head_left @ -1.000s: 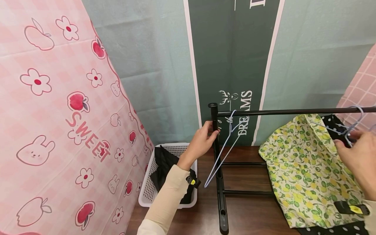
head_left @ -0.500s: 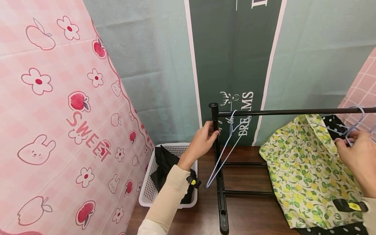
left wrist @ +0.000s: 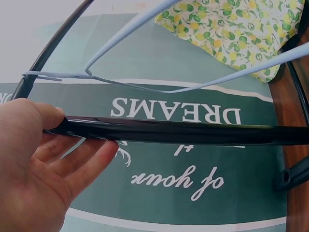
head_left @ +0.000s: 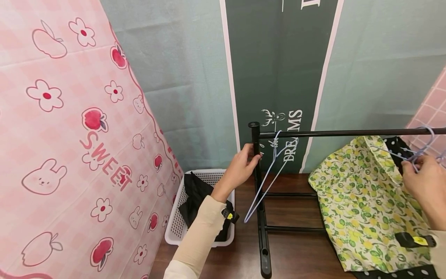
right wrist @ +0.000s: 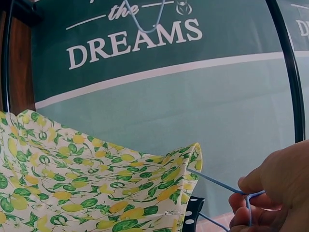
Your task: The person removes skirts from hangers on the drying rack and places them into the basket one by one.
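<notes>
My left hand grips the upright post of a black clothes rack just below its top; in the left wrist view the thumb lies on one side of the post and the fingers on the other. At the right, my right hand pinches a light-blue wire hanger near its neck. From that hanger a lemon-print garment hangs below the rail. Black polka-dot cloth shows behind it. A bare blue hanger hangs from the rail close to my left hand.
A white plastic basket with black cloth in it stands on the wooden surface, left of the rack. Lower crossbars join the rack's base. A pink printed curtain borders the left, and a green backdrop hangs behind.
My right hand has shifted slightly right and its fingers have drawn closer on the hanger's neck. The bare hanger has swung a little; my left hand stays on the post.
</notes>
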Demonstrator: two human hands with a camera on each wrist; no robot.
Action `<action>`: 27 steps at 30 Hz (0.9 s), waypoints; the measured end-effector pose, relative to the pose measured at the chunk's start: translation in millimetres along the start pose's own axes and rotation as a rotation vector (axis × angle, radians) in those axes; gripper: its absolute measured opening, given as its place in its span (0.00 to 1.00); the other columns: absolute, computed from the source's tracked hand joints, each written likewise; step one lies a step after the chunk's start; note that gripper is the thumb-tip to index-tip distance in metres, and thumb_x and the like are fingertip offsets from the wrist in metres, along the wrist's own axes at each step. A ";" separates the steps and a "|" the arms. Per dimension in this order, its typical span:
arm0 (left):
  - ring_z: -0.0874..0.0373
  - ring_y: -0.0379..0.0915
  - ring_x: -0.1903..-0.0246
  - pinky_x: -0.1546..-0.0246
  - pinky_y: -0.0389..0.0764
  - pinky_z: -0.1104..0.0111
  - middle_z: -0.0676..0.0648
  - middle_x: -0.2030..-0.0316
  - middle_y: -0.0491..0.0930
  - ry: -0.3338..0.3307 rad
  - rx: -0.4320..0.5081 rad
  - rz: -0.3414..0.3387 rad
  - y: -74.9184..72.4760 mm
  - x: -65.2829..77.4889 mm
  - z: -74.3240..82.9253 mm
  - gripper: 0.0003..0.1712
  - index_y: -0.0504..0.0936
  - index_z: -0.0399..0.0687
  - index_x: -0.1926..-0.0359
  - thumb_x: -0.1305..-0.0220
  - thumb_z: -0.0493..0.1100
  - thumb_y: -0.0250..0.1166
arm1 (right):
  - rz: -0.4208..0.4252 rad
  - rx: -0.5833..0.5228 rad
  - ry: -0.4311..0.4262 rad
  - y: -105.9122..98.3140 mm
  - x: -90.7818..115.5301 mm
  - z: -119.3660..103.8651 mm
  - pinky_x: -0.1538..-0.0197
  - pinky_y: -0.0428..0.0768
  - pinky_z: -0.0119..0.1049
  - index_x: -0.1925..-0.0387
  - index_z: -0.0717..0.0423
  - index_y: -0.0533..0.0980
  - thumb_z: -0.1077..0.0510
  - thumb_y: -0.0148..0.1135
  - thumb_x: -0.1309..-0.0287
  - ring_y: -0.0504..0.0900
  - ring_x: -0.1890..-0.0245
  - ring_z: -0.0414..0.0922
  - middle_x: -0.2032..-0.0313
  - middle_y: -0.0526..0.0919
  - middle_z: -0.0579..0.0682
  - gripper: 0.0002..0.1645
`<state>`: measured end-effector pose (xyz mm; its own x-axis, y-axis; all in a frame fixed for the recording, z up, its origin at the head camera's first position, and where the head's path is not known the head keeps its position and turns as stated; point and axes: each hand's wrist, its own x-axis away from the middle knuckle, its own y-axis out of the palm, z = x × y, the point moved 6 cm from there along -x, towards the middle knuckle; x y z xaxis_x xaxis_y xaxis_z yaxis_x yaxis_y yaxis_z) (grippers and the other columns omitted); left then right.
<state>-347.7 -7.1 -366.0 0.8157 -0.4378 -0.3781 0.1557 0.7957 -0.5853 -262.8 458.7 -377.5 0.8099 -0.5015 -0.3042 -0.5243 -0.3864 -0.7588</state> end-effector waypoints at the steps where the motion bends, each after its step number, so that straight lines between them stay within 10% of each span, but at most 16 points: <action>1: 0.52 0.83 0.42 0.45 0.87 0.67 0.41 0.43 0.84 -0.001 -0.001 0.000 -0.1 0.1 0.0 0.20 0.70 0.40 0.31 0.16 0.42 0.57 | 0.008 0.005 -0.009 -0.7 -0.9 -0.7 0.73 0.62 0.40 0.50 0.82 0.67 0.62 0.45 0.24 0.71 0.70 0.63 0.66 0.73 0.74 0.20; 27: 0.52 0.83 0.42 0.46 0.87 0.66 0.42 0.44 0.85 0.002 -0.002 0.000 -0.4 0.7 -0.4 0.21 0.69 0.41 0.30 0.16 0.42 0.57 | 0.091 -0.015 -0.061 -4.5 -2.2 -9.9 0.79 0.59 0.36 0.53 0.83 0.71 0.63 0.41 0.21 0.65 0.80 0.48 0.73 0.73 0.73 0.21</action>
<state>-347.4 -7.9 -366.3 0.8145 -0.4390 -0.3794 0.1551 0.7948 -0.5867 -264.9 453.9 -367.7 0.7733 -0.4867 -0.4063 -0.5997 -0.3533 -0.7180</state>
